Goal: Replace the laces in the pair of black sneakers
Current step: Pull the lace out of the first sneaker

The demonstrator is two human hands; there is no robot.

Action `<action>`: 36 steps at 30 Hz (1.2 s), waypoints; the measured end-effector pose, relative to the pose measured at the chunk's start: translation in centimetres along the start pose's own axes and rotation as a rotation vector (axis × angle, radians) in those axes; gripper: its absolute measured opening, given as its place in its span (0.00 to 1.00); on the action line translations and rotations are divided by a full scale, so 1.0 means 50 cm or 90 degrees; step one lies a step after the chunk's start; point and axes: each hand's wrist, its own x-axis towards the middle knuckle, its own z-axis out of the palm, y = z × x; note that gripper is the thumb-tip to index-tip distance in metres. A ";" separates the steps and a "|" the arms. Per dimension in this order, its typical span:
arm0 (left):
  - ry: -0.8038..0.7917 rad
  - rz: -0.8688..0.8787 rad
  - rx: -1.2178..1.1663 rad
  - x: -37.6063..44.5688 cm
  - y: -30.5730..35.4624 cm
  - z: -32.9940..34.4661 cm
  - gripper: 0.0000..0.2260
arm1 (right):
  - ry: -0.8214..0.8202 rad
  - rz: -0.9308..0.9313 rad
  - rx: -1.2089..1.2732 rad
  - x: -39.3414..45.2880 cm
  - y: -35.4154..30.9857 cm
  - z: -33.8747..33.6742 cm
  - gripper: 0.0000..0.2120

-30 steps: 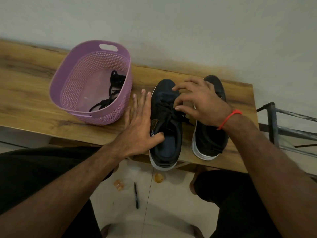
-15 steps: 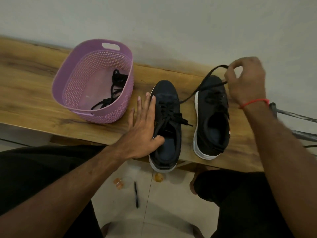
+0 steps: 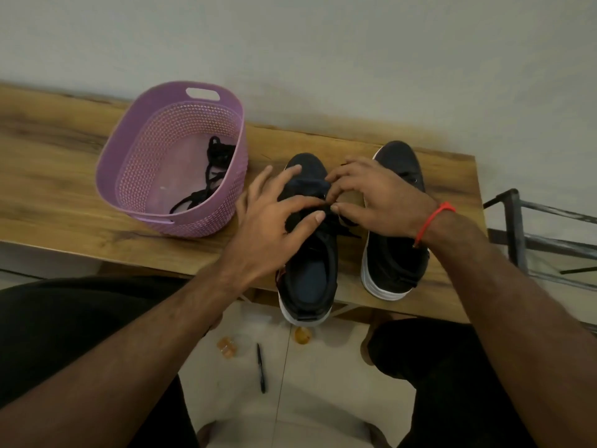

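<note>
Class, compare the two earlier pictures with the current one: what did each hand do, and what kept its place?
The right hand came back from its raised pull over the right sneaker and now pinches the lace at the left sneaker. The left hand moved from that shoe's side onto its top, fingers spread. Both sneakers, the basket and the table stayed put.

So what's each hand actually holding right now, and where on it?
The right hand pinches the lace of the left sneaker near the upper eyelets. The left hand rests spread on that sneaker and holds nothing.
</note>
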 end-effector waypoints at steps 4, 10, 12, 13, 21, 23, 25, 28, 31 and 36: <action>-0.013 0.009 0.032 0.018 0.006 -0.017 0.10 | -0.078 0.023 -0.022 -0.004 0.005 0.011 0.10; -0.005 0.012 0.015 0.011 -0.012 -0.021 0.07 | 0.004 -0.009 -0.058 -0.004 -0.004 0.006 0.06; 0.012 0.026 0.019 0.007 -0.019 -0.016 0.06 | 0.067 -0.003 -0.050 -0.004 -0.007 0.003 0.07; 0.023 0.030 0.016 0.005 -0.021 -0.015 0.06 | 0.099 -0.002 -0.064 -0.004 -0.008 0.003 0.07; -0.035 0.017 -0.035 -0.003 -0.015 -0.007 0.22 | 0.204 -0.072 -0.177 0.006 -0.029 0.029 0.12; -0.061 0.006 -0.021 -0.003 -0.015 -0.005 0.29 | 0.200 -0.074 -0.158 0.005 -0.023 0.028 0.11; -0.111 -0.008 0.012 -0.005 -0.022 0.000 0.36 | 0.196 -0.061 -0.162 0.002 -0.014 0.021 0.11; -0.170 -0.015 0.063 -0.017 -0.031 0.016 0.48 | 0.222 -0.035 -0.195 0.000 0.000 0.012 0.12; -0.172 -0.022 0.070 -0.020 -0.032 0.024 0.55 | 0.300 0.058 -0.162 -0.001 0.017 -0.001 0.10; -0.176 -0.038 0.102 -0.016 -0.030 0.021 0.61 | 0.224 0.098 -0.121 -0.010 0.036 -0.031 0.11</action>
